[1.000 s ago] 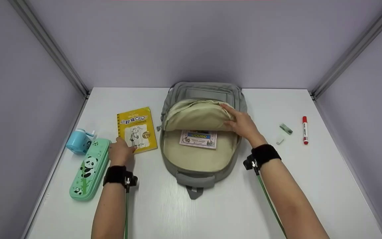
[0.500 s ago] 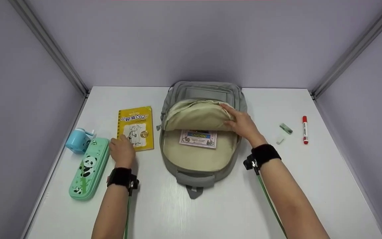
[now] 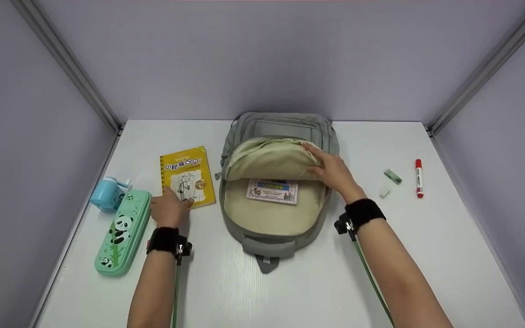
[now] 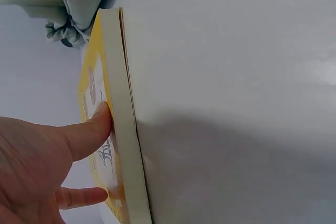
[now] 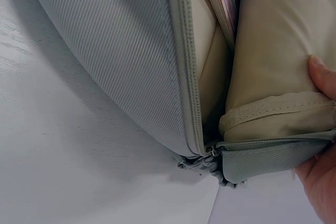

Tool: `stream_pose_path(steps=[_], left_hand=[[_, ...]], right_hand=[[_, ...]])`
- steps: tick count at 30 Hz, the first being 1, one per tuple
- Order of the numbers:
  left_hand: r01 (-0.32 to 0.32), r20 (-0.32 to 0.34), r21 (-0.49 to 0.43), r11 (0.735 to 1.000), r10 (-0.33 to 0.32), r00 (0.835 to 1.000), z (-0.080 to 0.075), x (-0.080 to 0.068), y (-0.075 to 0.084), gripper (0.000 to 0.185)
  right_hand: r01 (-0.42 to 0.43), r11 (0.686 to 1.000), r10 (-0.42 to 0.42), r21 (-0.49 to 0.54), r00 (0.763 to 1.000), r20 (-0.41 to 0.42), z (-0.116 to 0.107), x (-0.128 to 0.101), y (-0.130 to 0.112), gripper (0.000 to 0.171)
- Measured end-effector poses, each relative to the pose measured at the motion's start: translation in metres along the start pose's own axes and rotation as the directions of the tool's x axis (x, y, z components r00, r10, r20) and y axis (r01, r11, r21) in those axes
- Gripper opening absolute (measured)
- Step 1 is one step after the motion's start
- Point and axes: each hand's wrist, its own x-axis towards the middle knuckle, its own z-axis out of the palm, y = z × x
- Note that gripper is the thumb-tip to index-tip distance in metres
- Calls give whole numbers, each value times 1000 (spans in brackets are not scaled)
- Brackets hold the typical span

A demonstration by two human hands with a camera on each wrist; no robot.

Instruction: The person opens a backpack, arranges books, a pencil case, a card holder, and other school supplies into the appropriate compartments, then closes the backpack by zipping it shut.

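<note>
My left hand point(image 3: 170, 208) rests on the lower left part of a yellow comic book point(image 3: 204, 175) lying on the table. Its thumb point(image 4: 97, 129) touches the cover close to the page edge in the left wrist view, and another finger meets the cover farther along. Over at the grey backpack point(image 3: 271, 246), my right hand point(image 3: 335, 173) holds back the cream-lined front flap point(image 3: 271, 161), thumb on the lining and fingers on the outer side. Inside the unzipped main pocket lies a pink book point(image 3: 271, 193), its upper part hidden under the flap.
Left of the yellow book are a green panda pencil case point(image 3: 123, 232) and a blue pencil sharpener point(image 3: 106, 194). On the right lie a red marker point(image 3: 419, 178), a small green item point(image 3: 393, 176) and a pale eraser-like piece point(image 3: 384, 193). Walls enclose the white table point(image 3: 244, 296).
The yellow book turned slightly clockwise, then back to its earlier slant. My left hand shifted a little on it, its thumb now spread out again. The right hand and flap stayed put.
</note>
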Motion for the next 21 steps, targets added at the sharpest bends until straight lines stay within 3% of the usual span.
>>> stream_pose_path(steps=[6,12,15,18,21], left_hand=[[44,-7,-59,997,-45,999,-5,4,2,90],[37,38,-119,992,-32,999,-12,6,0,65],[47,70,-195,980,-33,997,-19,8,0,62],[44,76,-346,937,-19,997,-27,9,2,57],[-2,49,-500,866,30,998,-34,9,6,53]], right_hand=[[10,1000,-10,7,1000,-9,1,1,0,70],[13,1000,-13,3,1000,-8,1,0,1,70],[21,1000,-21,6,1000,-14,1,0,2,70],[33,999,-33,7,999,-23,0,0,2,72],[39,999,-38,5,999,-30,0,2,1,73]])
